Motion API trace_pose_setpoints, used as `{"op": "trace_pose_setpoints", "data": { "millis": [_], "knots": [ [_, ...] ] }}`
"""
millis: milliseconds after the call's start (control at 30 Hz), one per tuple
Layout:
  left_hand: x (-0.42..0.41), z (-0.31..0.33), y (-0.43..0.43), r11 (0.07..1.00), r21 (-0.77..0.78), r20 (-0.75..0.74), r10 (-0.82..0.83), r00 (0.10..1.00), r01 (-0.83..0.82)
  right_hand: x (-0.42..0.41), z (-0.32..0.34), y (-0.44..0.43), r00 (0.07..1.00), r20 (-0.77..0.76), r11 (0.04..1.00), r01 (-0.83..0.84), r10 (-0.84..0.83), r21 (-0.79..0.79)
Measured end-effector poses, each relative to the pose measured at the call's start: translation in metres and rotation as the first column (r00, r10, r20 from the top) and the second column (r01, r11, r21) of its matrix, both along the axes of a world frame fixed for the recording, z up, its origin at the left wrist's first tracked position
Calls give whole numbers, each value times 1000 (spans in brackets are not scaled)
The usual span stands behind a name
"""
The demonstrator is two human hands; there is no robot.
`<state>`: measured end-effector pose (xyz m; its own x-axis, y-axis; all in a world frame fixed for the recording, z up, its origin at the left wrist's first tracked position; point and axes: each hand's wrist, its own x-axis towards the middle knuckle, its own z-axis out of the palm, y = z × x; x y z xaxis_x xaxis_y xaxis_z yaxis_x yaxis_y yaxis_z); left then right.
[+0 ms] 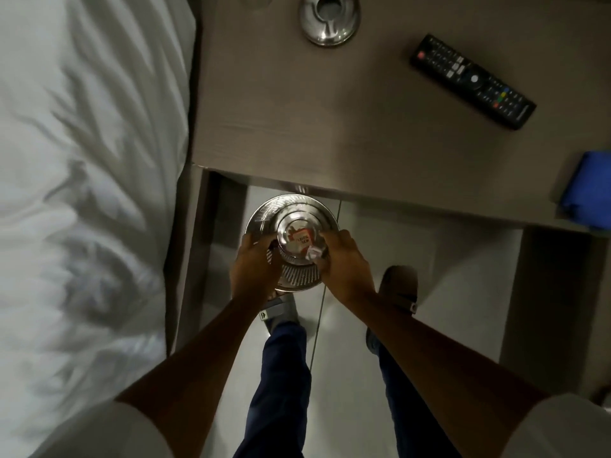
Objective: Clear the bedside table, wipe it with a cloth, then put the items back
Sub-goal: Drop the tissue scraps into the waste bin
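Observation:
A round steel bin with a perforated side hangs over the floor just in front of the bedside table. Red-and-white packets and crumpled paper lie inside it. My left hand grips its left rim and my right hand grips its right rim. On the table top lie a black remote control at the right and a shiny metal ashtray at the far edge. A blue cloth rests on the table's right front corner.
A bed with a white rumpled duvet runs along the left, tight against the table. Below are a pale tiled floor and my feet in grey slippers. The table's dark leg stands at the right.

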<state>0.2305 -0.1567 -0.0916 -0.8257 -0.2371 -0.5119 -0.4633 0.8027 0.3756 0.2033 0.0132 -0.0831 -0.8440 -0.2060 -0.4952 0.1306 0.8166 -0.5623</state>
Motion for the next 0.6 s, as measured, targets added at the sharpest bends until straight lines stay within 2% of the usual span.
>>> {"op": "trace_pose_setpoints", "data": {
  "millis": [167,300,367,433,533,600],
  "knots": [
    [-32,23,-10,999,-49,-93,-27,995,23,-33,16,19,998,-70,1000,-4,3,-12],
    [-93,43,2,981,-134,-283,-175,943,142,-89,36,52,981,-171,996,93,-94,-14],
    [-134,51,13,956,-186,-323,-278,905,228,-123,45,72,967,-228,993,116,-112,1],
    [-182,54,26,911,-246,-321,-398,860,330,-157,52,94,954,-277,990,135,-116,51],
    [-265,53,44,800,-352,-239,-578,780,486,-205,55,129,916,-379,964,210,-134,166],
    [-315,50,51,753,-397,-188,-626,757,525,-228,53,153,914,-392,929,227,-100,291]
  ]
}}
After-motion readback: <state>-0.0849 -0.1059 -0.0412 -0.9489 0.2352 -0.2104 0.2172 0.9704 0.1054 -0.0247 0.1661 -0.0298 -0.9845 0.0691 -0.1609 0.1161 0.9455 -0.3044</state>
